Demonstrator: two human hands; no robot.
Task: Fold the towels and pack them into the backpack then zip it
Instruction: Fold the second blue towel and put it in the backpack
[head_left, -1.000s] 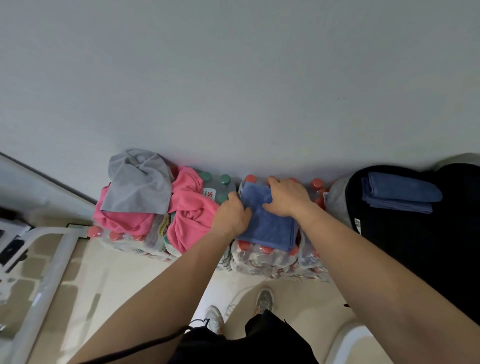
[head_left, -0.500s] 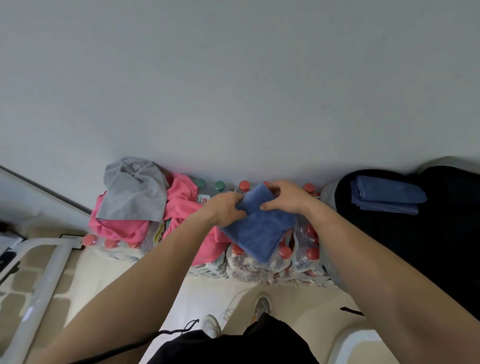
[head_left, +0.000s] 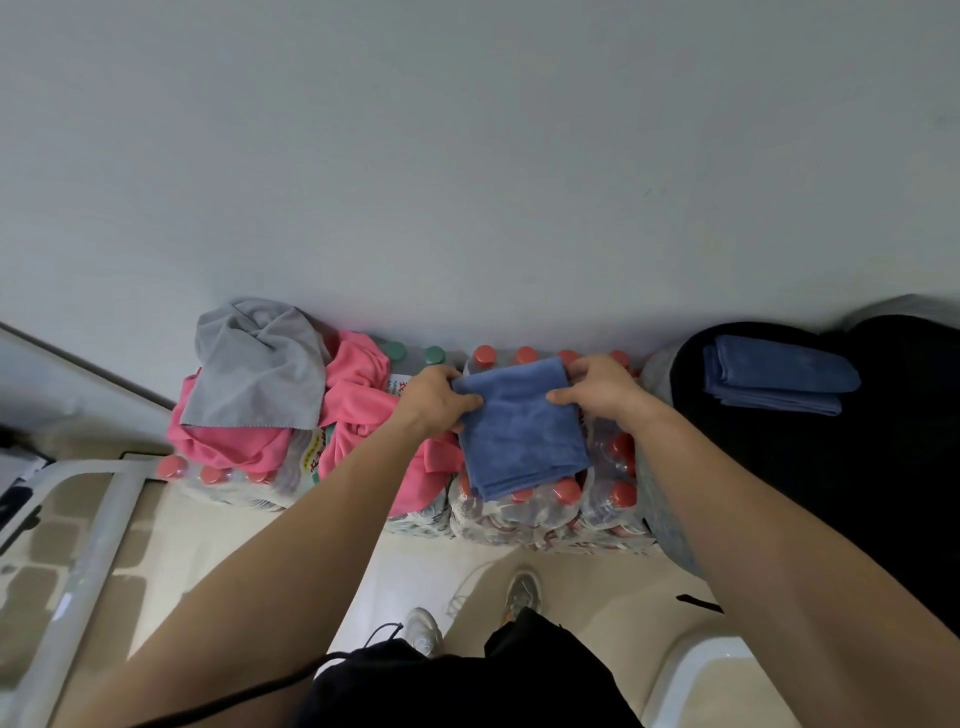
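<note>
Blue towel (head_left: 522, 436), folded small, hangs over the bottle packs (head_left: 519, 512), my left hand (head_left: 434, 397) and right hand (head_left: 597, 387) pinching its top corners. Next, I judge: carry it right onto the folded towel (head_left: 776, 376) in the backpack (head_left: 831, 467).

Soft, even indoor light filled the scene, leaving the pale wall (head_left: 467, 156) uniformly bright with only a faint shadow along its base. The black backpack (head_left: 831, 483) lost nearly all detail in darkness, and the wide lens bent straight lines near the left edge.
</note>
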